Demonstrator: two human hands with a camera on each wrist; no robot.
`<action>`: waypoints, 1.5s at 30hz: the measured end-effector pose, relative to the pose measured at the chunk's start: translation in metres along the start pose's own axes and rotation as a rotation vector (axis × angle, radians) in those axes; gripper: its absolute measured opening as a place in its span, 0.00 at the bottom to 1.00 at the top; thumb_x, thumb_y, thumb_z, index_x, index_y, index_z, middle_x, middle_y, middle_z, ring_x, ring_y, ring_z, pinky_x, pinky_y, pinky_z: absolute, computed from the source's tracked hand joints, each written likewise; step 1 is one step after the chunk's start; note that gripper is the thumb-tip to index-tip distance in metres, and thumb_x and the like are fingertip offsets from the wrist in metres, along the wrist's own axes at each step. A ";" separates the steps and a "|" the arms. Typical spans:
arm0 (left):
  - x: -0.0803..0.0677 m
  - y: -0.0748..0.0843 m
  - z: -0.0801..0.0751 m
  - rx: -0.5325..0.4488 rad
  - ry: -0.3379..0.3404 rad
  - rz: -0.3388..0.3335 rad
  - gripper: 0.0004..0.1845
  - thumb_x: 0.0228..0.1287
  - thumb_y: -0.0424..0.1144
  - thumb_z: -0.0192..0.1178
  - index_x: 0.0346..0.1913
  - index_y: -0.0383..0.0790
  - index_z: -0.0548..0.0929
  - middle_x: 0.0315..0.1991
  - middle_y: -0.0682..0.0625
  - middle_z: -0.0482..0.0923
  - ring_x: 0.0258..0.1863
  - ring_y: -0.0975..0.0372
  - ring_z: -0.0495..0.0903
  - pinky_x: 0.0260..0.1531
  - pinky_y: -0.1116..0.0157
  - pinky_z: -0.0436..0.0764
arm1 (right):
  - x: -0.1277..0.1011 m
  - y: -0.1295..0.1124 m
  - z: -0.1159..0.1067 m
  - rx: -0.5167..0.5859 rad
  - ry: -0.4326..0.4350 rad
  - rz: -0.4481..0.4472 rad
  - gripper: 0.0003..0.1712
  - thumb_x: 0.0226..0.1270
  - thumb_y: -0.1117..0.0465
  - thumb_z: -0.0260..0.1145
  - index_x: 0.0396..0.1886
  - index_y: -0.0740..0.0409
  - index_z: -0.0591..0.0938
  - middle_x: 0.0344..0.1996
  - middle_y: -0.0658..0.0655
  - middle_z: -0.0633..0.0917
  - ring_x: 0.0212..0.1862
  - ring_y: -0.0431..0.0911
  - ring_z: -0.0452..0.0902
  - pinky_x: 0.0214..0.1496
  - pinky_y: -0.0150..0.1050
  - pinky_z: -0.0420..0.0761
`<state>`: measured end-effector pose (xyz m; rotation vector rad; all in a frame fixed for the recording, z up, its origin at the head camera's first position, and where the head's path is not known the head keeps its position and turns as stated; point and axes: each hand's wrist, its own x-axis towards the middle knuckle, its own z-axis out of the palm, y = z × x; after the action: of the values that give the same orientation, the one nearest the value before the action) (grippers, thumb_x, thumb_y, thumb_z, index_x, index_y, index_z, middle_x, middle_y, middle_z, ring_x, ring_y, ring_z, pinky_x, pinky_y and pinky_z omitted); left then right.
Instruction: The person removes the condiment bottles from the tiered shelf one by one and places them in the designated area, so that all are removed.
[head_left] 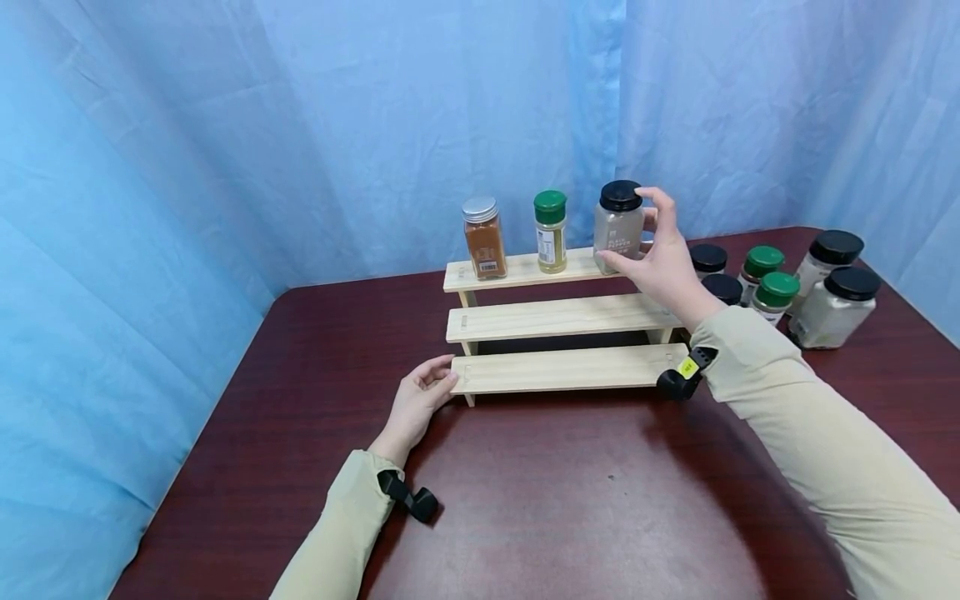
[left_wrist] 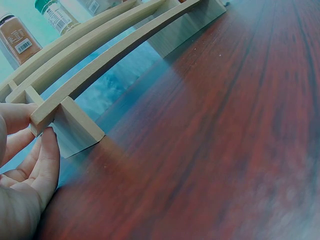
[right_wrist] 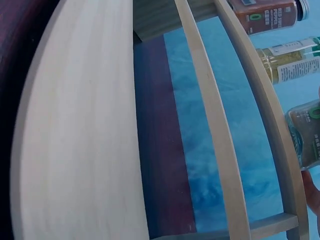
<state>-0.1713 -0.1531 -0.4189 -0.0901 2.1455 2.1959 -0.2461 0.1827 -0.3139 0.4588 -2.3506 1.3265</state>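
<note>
Left hand (head_left: 416,402) touches rack (head_left: 562,369); spare jars (head_left: 832,305) (capped) crowd right.

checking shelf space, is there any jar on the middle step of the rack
No: the middle step is bare in the head view, and all three jars on the rack stand on the top step.

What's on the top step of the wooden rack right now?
Three jars stand on the top step: a silver-lidded orange spice jar, a green-lidded jar, and a black-lidded pepper jar held by the right hand. That hand covers the step's right end.
</note>
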 end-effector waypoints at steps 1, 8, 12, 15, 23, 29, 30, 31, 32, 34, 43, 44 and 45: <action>0.000 0.000 0.000 -0.003 -0.001 0.000 0.22 0.64 0.26 0.56 0.61 0.27 0.71 0.33 0.55 0.72 0.27 0.72 0.74 0.29 0.76 0.76 | -0.001 -0.001 0.000 -0.003 0.003 -0.005 0.49 0.60 0.69 0.67 0.70 0.46 0.45 0.56 0.69 0.66 0.58 0.66 0.69 0.54 0.65 0.71; 0.000 -0.002 -0.001 -0.010 -0.003 -0.002 0.22 0.64 0.27 0.57 0.61 0.28 0.71 0.34 0.54 0.73 0.28 0.72 0.74 0.30 0.76 0.76 | -0.007 -0.003 0.003 0.000 0.028 -0.014 0.48 0.59 0.68 0.67 0.70 0.47 0.47 0.55 0.70 0.67 0.58 0.65 0.68 0.56 0.64 0.70; 0.000 -0.002 -0.001 -0.009 -0.009 0.004 0.23 0.64 0.28 0.58 0.61 0.27 0.71 0.34 0.54 0.73 0.28 0.72 0.74 0.30 0.76 0.76 | -0.011 -0.005 0.003 0.006 0.038 -0.016 0.48 0.59 0.69 0.67 0.70 0.47 0.48 0.54 0.70 0.67 0.55 0.68 0.70 0.53 0.65 0.72; -0.001 -0.001 -0.001 -0.004 -0.012 0.009 0.23 0.64 0.28 0.57 0.62 0.26 0.70 0.34 0.55 0.73 0.29 0.72 0.74 0.30 0.76 0.76 | -0.014 -0.007 0.002 0.023 0.049 -0.020 0.48 0.59 0.69 0.67 0.70 0.47 0.48 0.55 0.69 0.68 0.54 0.68 0.71 0.53 0.65 0.72; -0.001 -0.002 -0.001 -0.013 -0.014 0.004 0.23 0.64 0.28 0.58 0.62 0.29 0.71 0.35 0.54 0.73 0.33 0.72 0.76 0.33 0.76 0.78 | -0.021 -0.004 0.001 0.054 0.105 -0.074 0.45 0.57 0.70 0.69 0.68 0.49 0.53 0.55 0.68 0.70 0.60 0.59 0.66 0.58 0.62 0.69; 0.000 -0.002 -0.002 -0.004 -0.009 0.006 0.23 0.64 0.28 0.58 0.62 0.29 0.71 0.35 0.54 0.73 0.32 0.72 0.75 0.33 0.76 0.78 | -0.028 -0.004 -0.002 0.041 0.127 -0.068 0.46 0.56 0.71 0.69 0.68 0.51 0.52 0.56 0.65 0.70 0.60 0.50 0.67 0.59 0.53 0.73; 0.000 -0.002 -0.002 -0.003 -0.008 0.006 0.23 0.64 0.28 0.58 0.62 0.29 0.71 0.35 0.54 0.73 0.32 0.72 0.75 0.32 0.76 0.78 | -0.029 -0.004 -0.003 0.036 0.129 -0.066 0.46 0.56 0.70 0.69 0.68 0.51 0.52 0.56 0.64 0.70 0.60 0.47 0.67 0.59 0.48 0.74; -0.001 -0.002 -0.002 -0.001 -0.009 0.008 0.23 0.64 0.28 0.58 0.62 0.28 0.71 0.35 0.54 0.73 0.31 0.72 0.75 0.32 0.76 0.78 | -0.030 -0.004 -0.004 0.033 0.131 -0.066 0.47 0.56 0.70 0.69 0.68 0.51 0.52 0.56 0.63 0.70 0.59 0.43 0.67 0.58 0.42 0.74; -0.001 -0.002 -0.002 0.002 -0.010 0.010 0.23 0.64 0.28 0.58 0.62 0.28 0.71 0.35 0.55 0.73 0.31 0.72 0.74 0.32 0.76 0.77 | -0.032 -0.004 -0.004 0.029 0.133 -0.069 0.47 0.56 0.71 0.69 0.68 0.52 0.51 0.56 0.62 0.70 0.59 0.39 0.67 0.56 0.37 0.74; -0.001 -0.002 -0.002 0.002 -0.011 0.011 0.23 0.63 0.28 0.58 0.62 0.27 0.71 0.34 0.55 0.73 0.30 0.72 0.74 0.32 0.76 0.77 | -0.034 -0.004 -0.006 0.029 0.135 -0.086 0.46 0.56 0.72 0.68 0.68 0.54 0.51 0.56 0.59 0.70 0.57 0.33 0.66 0.52 0.27 0.72; 0.000 -0.001 -0.001 0.005 -0.011 0.007 0.23 0.64 0.27 0.58 0.61 0.28 0.71 0.34 0.54 0.73 0.29 0.72 0.74 0.31 0.76 0.76 | -0.047 -0.007 -0.013 0.036 0.101 -0.164 0.47 0.52 0.78 0.68 0.65 0.58 0.51 0.53 0.36 0.66 0.48 0.24 0.69 0.43 0.20 0.72; 0.000 -0.001 -0.001 0.005 -0.010 0.006 0.22 0.63 0.27 0.58 0.61 0.28 0.71 0.34 0.54 0.73 0.28 0.72 0.74 0.31 0.76 0.76 | -0.049 -0.008 -0.014 0.036 0.095 -0.168 0.47 0.52 0.79 0.68 0.65 0.59 0.51 0.53 0.36 0.65 0.49 0.25 0.68 0.45 0.20 0.72; 0.000 -0.001 -0.001 0.005 -0.007 0.005 0.22 0.63 0.27 0.58 0.61 0.28 0.71 0.34 0.55 0.73 0.28 0.72 0.74 0.30 0.76 0.76 | -0.050 -0.008 -0.015 0.034 0.090 -0.171 0.47 0.51 0.79 0.68 0.65 0.59 0.51 0.54 0.35 0.65 0.51 0.25 0.68 0.46 0.21 0.72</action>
<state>-0.1716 -0.1540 -0.4198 -0.0767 2.1498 2.1897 -0.1964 0.1957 -0.3255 0.5841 -2.1658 1.2820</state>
